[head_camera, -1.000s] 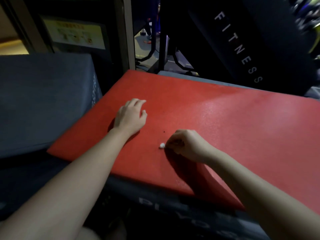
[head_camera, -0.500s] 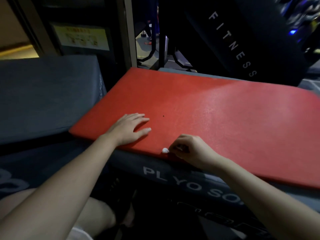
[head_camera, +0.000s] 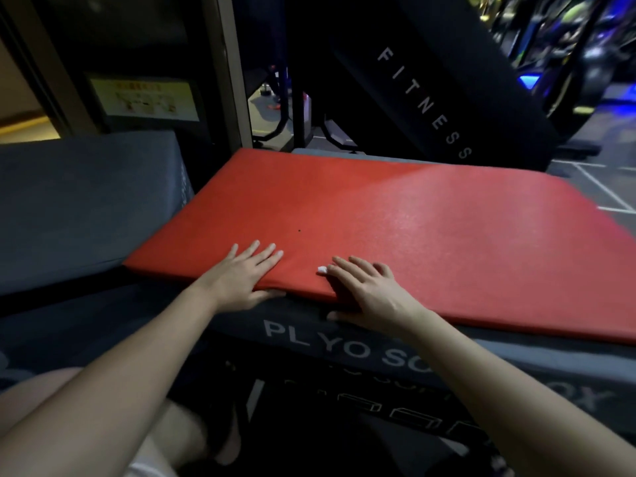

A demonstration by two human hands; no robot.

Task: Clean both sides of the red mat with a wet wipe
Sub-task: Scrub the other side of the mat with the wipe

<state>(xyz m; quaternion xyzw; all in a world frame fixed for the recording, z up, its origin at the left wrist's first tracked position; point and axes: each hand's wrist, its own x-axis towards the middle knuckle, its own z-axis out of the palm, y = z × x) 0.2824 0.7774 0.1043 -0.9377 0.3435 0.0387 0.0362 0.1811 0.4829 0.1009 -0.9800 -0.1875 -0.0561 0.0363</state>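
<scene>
The red mat [head_camera: 395,215] lies flat on a grey soft box, its near edge facing me. My left hand [head_camera: 241,277] holds that near edge, fingers spread flat on top and thumb tucked under the edge. To its right, my right hand [head_camera: 364,290] grips the same edge the same way, with the thumb showing below the mat. A small white wad of wet wipe [head_camera: 321,269] peeks out at my right index fingertip, lying on the mat's top. The mat's underside is hidden.
The grey soft box [head_camera: 344,342] with "PLYO SO" lettering carries the mat. A second grey padded block [head_camera: 79,201] stands to the left. A black "FITNESS" panel [head_camera: 423,98] and machine frames rise behind. My bare knee [head_camera: 44,390] is at the lower left.
Both hands slid back toward me to the mat's near edge. My right hand uncurled from a fist over the wipe, and both thumbs went under the edge.
</scene>
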